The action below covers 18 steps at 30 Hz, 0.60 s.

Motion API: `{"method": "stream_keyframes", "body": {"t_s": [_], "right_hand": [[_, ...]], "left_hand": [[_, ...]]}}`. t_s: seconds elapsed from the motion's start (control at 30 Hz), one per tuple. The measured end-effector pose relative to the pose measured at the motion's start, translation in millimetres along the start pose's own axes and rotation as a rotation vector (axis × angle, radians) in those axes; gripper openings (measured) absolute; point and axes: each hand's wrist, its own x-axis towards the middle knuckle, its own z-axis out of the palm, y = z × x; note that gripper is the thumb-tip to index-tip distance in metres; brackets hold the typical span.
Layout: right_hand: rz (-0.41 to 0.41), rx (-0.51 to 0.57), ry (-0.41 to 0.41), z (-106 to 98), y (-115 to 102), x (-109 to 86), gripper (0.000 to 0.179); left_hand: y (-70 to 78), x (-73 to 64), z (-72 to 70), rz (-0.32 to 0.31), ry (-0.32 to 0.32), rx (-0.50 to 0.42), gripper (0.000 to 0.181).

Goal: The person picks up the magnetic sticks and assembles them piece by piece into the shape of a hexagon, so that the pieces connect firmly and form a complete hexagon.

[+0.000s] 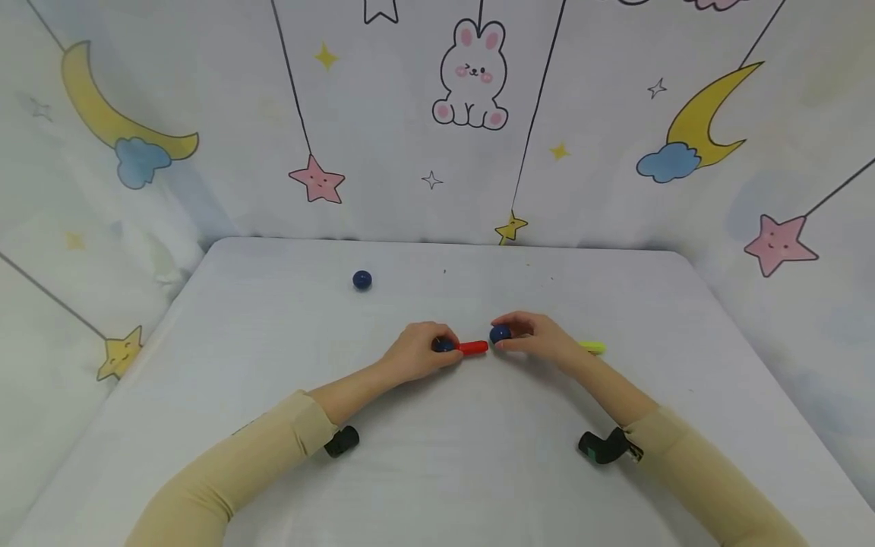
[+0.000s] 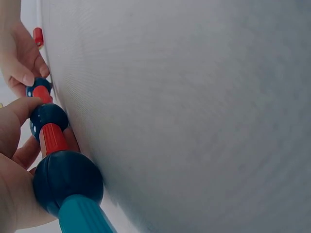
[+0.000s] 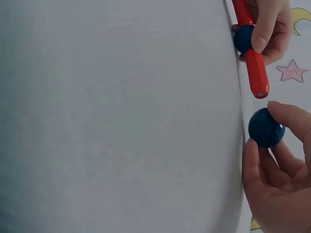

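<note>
My left hand point(image 1: 418, 351) grips a dark blue ball point(image 2: 48, 120) between thumb and fingers. A red rod point(image 1: 473, 347) sticks out of that ball toward the right. In the left wrist view, another red rod point(image 2: 53, 137) links it to a second blue ball point(image 2: 68, 180) by the palm, and a teal rod point(image 2: 83, 216) follows from there. My right hand point(image 1: 540, 336) pinches a loose blue ball point(image 3: 266, 128) between thumb and fingertips. A small gap separates that ball from the red rod's free end in the right wrist view.
Farther back on the white table point(image 1: 451, 471) lies another blue ball point(image 1: 362, 279). A yellow-green rod point(image 1: 592, 347) shows beyond the right wrist. Black wrist cameras point(image 1: 342, 441) hang beneath both sleeves. A patterned cloth point(image 1: 410, 114) stands behind the table's far edge.
</note>
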Motion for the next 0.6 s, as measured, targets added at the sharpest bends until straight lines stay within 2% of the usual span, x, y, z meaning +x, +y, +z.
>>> {"method": "stream_keyframes", "body": {"t_s": [0.3,0.6], "right_hand": [[-0.004,0.012,-0.002,7.3,-3.1,-9.4,0.044],[0.006,-0.004,0.005,10.1,-4.6,-6.8,0.043]], "left_hand": [[-0.1,0.9,-1.6,0.012,0.010,-0.007,0.015],[-2.1,7.8,-3.8,0.007,0.017,0.004,0.016]]}}
